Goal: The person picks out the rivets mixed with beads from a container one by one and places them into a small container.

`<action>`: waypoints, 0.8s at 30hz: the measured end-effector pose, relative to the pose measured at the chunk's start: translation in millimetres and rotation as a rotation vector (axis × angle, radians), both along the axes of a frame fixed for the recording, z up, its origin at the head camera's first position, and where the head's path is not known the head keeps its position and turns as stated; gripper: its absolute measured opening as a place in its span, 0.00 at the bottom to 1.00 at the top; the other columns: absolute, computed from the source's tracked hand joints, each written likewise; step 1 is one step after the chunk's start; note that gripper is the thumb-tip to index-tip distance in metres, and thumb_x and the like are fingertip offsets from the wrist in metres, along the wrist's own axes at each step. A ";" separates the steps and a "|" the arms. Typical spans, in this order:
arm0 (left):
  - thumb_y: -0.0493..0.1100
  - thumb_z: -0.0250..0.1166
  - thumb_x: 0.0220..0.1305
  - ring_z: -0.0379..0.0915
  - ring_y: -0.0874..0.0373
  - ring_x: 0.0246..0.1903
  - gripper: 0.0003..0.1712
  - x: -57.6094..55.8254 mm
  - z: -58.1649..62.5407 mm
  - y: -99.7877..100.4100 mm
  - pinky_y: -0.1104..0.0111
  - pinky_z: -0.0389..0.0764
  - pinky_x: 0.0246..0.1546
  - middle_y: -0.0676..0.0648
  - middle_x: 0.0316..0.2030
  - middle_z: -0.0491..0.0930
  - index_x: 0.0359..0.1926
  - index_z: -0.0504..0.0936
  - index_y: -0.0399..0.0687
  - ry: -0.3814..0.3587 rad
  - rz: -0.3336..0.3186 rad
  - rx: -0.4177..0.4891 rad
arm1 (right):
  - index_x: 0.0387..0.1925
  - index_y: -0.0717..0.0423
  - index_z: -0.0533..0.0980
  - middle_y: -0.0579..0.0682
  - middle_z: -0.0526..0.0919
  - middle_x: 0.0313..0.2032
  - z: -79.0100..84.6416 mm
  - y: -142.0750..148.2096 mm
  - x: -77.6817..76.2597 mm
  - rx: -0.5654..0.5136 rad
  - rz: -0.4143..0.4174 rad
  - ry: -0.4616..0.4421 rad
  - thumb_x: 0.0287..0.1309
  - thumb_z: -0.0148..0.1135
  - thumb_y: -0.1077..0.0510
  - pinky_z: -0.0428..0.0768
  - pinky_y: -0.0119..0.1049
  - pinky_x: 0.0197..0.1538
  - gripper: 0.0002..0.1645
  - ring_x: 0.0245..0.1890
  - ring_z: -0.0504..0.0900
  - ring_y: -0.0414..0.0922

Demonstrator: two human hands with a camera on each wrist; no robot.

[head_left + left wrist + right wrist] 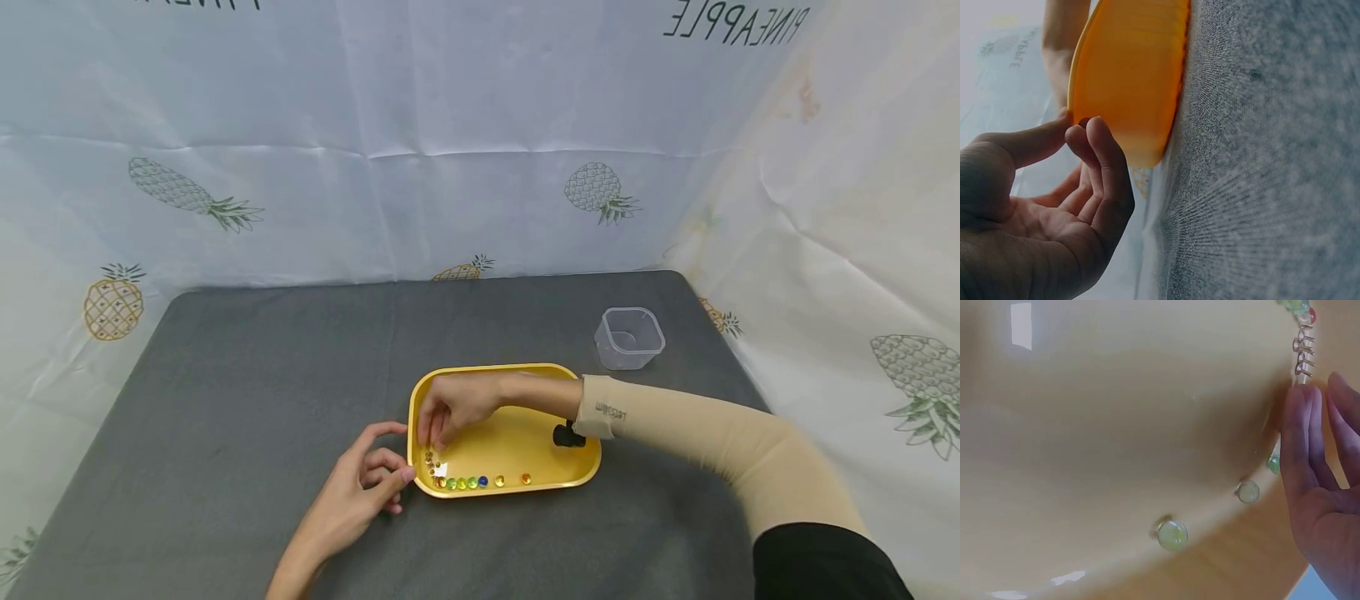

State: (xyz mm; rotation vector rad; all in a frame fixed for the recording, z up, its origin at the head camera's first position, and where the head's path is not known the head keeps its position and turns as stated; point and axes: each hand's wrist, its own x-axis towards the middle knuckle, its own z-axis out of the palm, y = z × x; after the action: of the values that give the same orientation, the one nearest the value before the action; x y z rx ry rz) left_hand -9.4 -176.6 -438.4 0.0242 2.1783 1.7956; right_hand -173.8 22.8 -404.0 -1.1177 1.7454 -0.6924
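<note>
A yellow tray [510,450] lies on the grey table. Several glass marbles line its front wall: green ones [462,483], a blue one [483,482], amber ones [526,478]. My right hand [461,404] reaches inside the tray's left end, fingertips beside a row of small gold ring-like pieces [1303,351]. A gap shows between its thumb and fingers, with nothing visibly held. Close to that hand sit a green marble [1274,464] and two paler marbles [1172,535]. Outside the tray, my left hand [356,492] touches the left rim with its thumb, fingers loosely bent [1060,219].
Behind the tray's right end stands a clear plastic tub [628,340]. A black device [568,435] sits at the right wrist, over the tray. Pineapple-printed cloth [480,108] hangs behind the table and along its sides.
</note>
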 end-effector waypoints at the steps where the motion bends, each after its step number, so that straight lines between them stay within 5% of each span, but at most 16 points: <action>1: 0.41 0.70 0.76 0.83 0.59 0.25 0.33 0.2 -0.2 0.0 0.63 0.90 0.30 0.34 0.40 0.86 0.74 0.66 0.42 0.003 -0.001 0.001 | 0.51 0.69 0.87 0.62 0.93 0.44 -1.3 -0.7 0.3 0.001 0.001 0.004 0.66 0.72 0.72 0.87 0.23 0.47 0.13 0.36 0.86 0.30; 24: 0.40 0.70 0.76 0.82 0.59 0.25 0.32 -0.4 3.3 0.3 0.63 0.90 0.30 0.34 0.40 0.85 0.73 0.67 0.43 -0.013 0.006 -0.007 | 0.41 0.59 0.92 0.52 0.95 0.36 -20.4 -6.8 1.4 -0.002 -0.012 0.096 0.62 0.79 0.64 0.84 0.21 0.38 0.06 0.30 0.85 0.28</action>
State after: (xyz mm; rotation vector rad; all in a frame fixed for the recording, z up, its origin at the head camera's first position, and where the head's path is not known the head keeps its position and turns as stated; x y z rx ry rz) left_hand -9.7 -176.3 -435.1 0.0040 2.1784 1.7860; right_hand -172.4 16.0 -424.4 -1.1593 1.8334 -0.6573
